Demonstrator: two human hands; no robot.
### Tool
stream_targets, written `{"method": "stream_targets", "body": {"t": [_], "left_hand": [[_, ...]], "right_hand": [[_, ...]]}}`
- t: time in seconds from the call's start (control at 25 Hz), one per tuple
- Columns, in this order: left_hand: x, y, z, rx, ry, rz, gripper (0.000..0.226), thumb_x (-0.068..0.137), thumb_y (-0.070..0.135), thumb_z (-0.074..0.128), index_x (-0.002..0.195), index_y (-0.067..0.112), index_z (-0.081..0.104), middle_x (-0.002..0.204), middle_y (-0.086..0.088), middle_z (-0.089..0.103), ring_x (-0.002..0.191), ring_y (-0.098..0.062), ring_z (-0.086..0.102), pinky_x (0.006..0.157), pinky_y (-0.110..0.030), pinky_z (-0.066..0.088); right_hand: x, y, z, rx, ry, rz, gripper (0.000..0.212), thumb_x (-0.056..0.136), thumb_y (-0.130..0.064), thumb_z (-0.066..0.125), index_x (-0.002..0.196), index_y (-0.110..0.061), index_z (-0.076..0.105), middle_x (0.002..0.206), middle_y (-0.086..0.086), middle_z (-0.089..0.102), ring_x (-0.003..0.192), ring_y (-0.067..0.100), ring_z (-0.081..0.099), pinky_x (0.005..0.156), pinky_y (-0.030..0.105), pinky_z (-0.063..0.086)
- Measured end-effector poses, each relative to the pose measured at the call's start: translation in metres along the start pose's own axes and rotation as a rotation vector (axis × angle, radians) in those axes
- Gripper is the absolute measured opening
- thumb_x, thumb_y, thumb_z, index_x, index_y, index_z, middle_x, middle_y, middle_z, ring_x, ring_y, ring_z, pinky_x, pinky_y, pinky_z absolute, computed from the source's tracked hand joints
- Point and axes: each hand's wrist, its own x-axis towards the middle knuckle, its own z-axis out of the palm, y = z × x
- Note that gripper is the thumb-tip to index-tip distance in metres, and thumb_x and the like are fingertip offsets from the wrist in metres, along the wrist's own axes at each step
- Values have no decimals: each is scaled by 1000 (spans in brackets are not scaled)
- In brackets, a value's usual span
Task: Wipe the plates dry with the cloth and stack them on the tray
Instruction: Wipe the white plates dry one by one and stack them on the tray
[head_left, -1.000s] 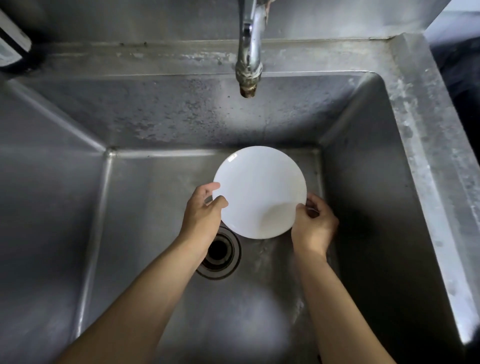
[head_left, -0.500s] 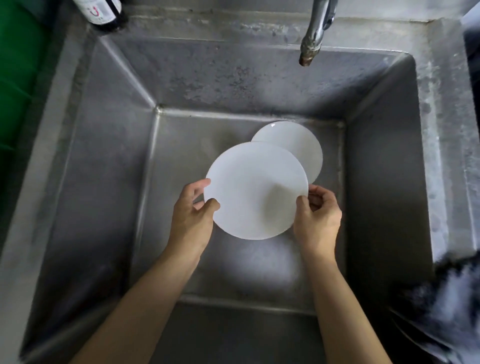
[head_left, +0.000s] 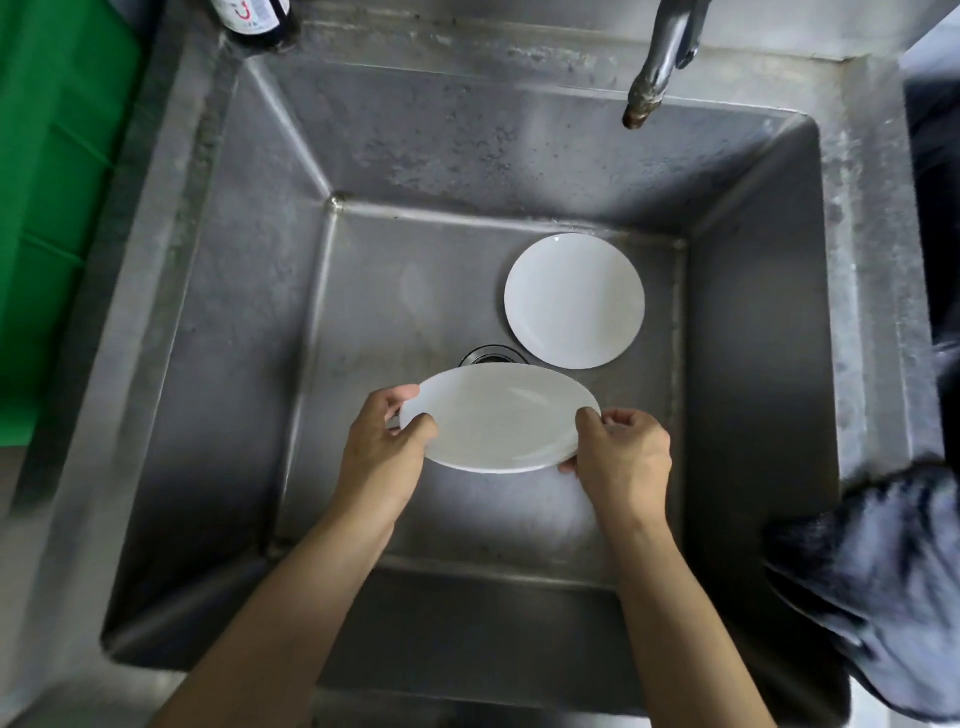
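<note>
Both hands, left hand (head_left: 382, 447) and right hand (head_left: 621, 457), grip the plate (head_left: 498, 415) by its edges.

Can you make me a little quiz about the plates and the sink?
1. True or false: both hands hold the same plate.
2. How many white plates can you see?
3. The dark cloth lies: A) in the basin, B) on the sink's right rim, C) under the tap.

Key:
1. True: the left hand and right hand grip the held plate by its edges.
2. Two; the second plate lies on the sink floor.
3. B: the cloth drapes there.
</note>
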Motion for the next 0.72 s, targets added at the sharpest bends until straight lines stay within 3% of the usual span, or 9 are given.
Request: {"method": "stream_targets", "body": {"t": [0.08,0.16,0.2,0.32,0.4,0.56,0.64,0.72], "left_hand": [[1,-3,-2,-20,-2,3,55,74,26,61,129,29,58,132,7,61,106,7,59,98,-37,52],[1,-6,-1,-101,21,-31,59,87,17,62,144,24,47,137,8,57,120,-5,57,104,-39,49],[-1,-5,0,-155,40,-61,55,93,16,59,146,20,45,134,8,59,122,-11,57,101,-37,50],[-13,10,4,-378,57,-187,24,103,23,50,123,17,62,118,-2,69,109,-20,67,71,-27,60],[-23,25,6,-500,21,-246,26,105,32,46,121,23,64,114,-1,72,103,-21,70,64,-33,63],[-44,57,3,-560,-57,-189,34,107,39,42,131,26,62,120,2,73,107,-21,70,78,-45,63],[-55,70,2,-544,-74,-145,36,108,40,39,133,26,60,124,3,71,111,-20,69,91,-47,59],[-70,79,2,-536,-72,-122,36,108,42,39,133,25,59,123,3,71,110,-19,69,92,-44,58]], "right_hand": [[-4,4,2,4,-26,15,24,86,-20,54,97,-2,66,48,0,67,55,4,64,57,22,52],[-11,8,2,51,-32,-7,25,90,-17,56,110,-3,63,53,-2,70,69,16,72,73,38,61],[-16,10,2,93,-28,-25,25,92,-14,57,114,-4,60,56,-1,72,69,21,74,74,42,62],[-34,14,-3,248,-18,-46,22,96,-8,58,117,-8,56,81,5,75,60,17,74,54,24,57],[-47,15,-7,341,-36,-40,22,97,-7,59,118,-12,54,93,10,74,67,16,74,51,16,54],[-72,11,-24,419,-130,-99,25,98,-4,62,115,-17,49,92,6,73,69,15,75,57,18,55],[-84,7,-35,450,-146,-113,26,97,-3,64,113,-17,48,90,7,74,67,18,76,58,20,56],[-94,5,-50,460,-136,-124,25,96,-6,67,111,-17,50,88,5,75,66,19,76,58,21,57]]}}
